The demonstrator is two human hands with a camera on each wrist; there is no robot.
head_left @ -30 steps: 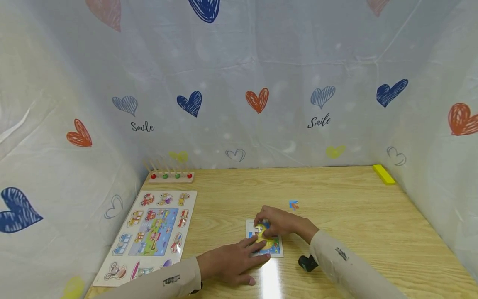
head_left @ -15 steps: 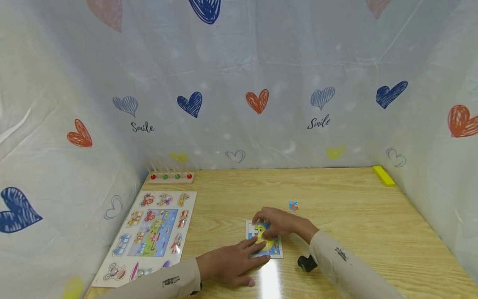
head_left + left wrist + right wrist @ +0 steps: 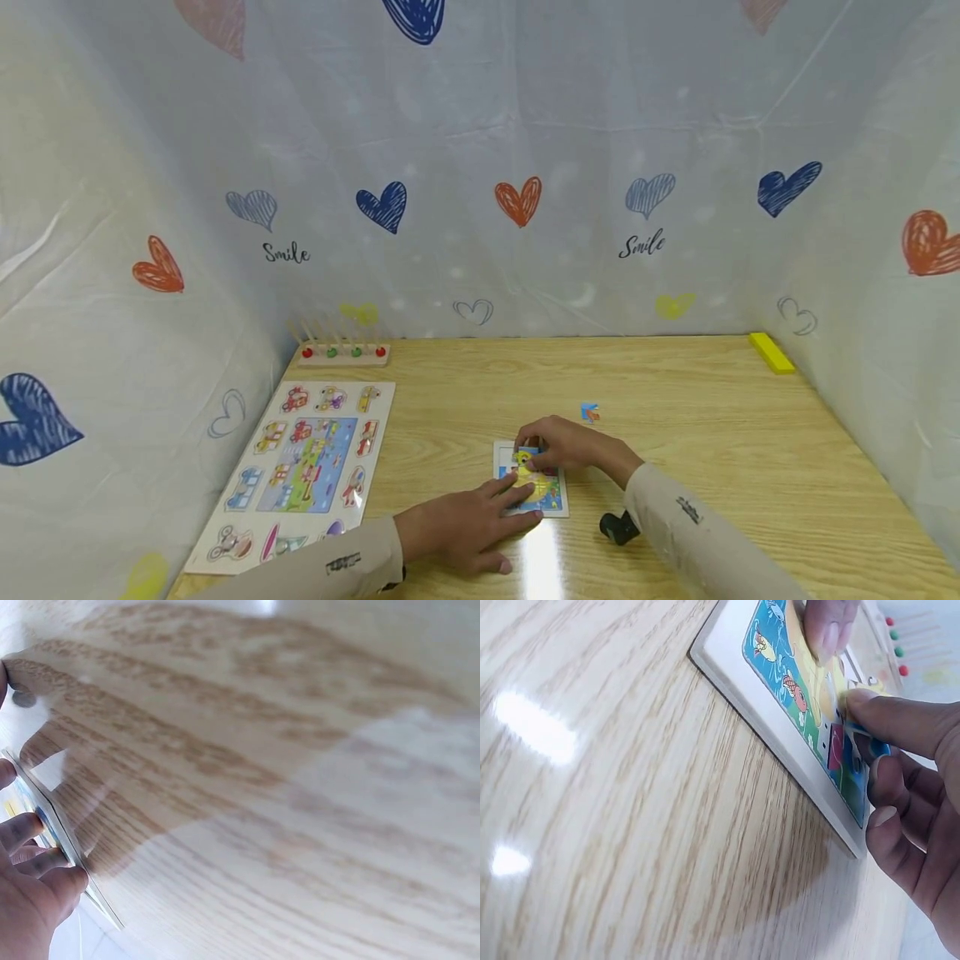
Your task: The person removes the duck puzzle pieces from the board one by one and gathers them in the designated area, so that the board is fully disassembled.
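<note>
A small white-framed jigsaw puzzle board (image 3: 562,505) lies on the table in front of me, its picture a yellow figure on blue. My left hand (image 3: 474,527) rests on the near left part with fingers spread straight; in the left wrist view its fingertips (image 3: 71,879) touch the board's edge. At the far part of the board, my right hand (image 3: 564,443) pinches a blue and yellow puzzle piece (image 3: 867,742) between thumb and fingers. That piece sits tilted over the picture, partly hidden by the fingers. Another loose puzzle piece (image 3: 590,412) lies beyond the right hand.
A large white peg puzzle board (image 3: 384,402) with vehicle pieces lies at the left. Behind it stands a wooden peg rack (image 3: 343,361) with red and green beads. A yellow block (image 3: 771,353) lies at the far right. A black object (image 3: 618,528) shows beside the right sleeve.
My right hand has shifted slightly to the right over the board, and more of the pinched puzzle piece shows. The left hand has stayed in place.
</note>
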